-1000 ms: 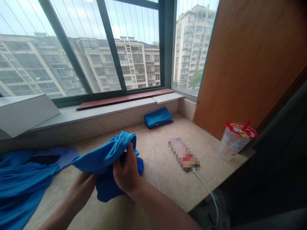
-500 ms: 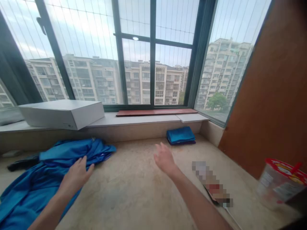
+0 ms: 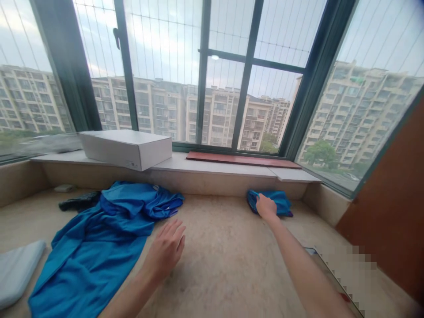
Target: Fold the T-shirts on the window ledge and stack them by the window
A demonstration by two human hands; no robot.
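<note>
My right hand [image 3: 266, 206] grips the near left part of a folded blue cloth [image 3: 282, 202], which lies by the low wall under the window sill. Its fingers are curled over the fabric and partly hidden. My left hand [image 3: 168, 242] hovers palm down over the stone surface, fingers stretched and holding nothing. Just left of it spreads a crumpled blue garment [image 3: 99, 243] with a shiny, wrinkled upper part.
A white box [image 3: 122, 148] and a reddish board [image 3: 241, 159] rest on the sill [image 3: 212, 167]. At left are a black object [image 3: 79, 202] and a white flat package [image 3: 20, 269]. A partly blurred phone-like object [image 3: 326, 269] lies beneath my right forearm. A brown panel [image 3: 391, 221] stands at right.
My right hand has reached forward and right and taken hold of the folded blue cloth. My left hand has moved right, off the crumpled garment. The view has turned left.
</note>
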